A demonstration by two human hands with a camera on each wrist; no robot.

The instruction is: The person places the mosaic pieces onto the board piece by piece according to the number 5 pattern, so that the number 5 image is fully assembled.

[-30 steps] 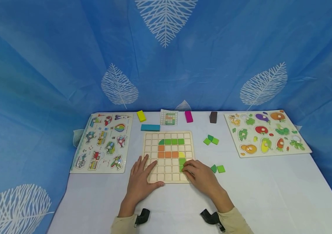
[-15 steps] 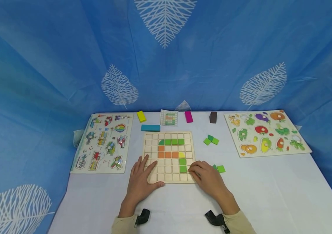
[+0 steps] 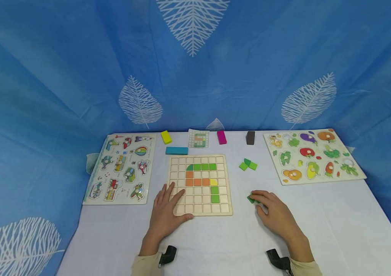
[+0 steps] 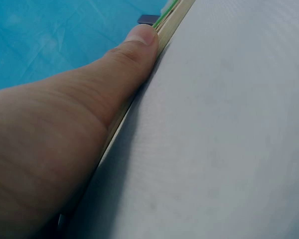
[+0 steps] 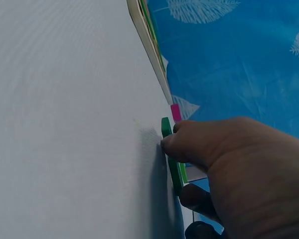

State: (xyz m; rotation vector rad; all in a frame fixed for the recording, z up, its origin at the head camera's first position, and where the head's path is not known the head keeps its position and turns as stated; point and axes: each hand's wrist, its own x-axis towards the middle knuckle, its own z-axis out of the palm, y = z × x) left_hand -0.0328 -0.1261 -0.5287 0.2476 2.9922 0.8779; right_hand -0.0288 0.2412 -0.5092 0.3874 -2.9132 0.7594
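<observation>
Our right hand (image 3: 274,211) pinches a small green wooden tile (image 3: 251,199) on the white counter (image 3: 319,230); our left hand (image 3: 166,210) lies flat, steadying the square wooden grid board (image 3: 199,209). Such a shallow fingertip grip could let the thin tile slip.

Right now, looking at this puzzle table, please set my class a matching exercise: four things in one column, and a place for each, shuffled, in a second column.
Things:
1. wooden grid board
2. vegetable puzzle
3. vehicle puzzle
4. pattern card

Places:
A. at the right side of the table
B. at the back edge, between the yellow block and the pink block
C. in the middle, under the left hand
D. at the left side of the table

Pairs: 1-C, 2-A, 3-D, 4-B
</observation>
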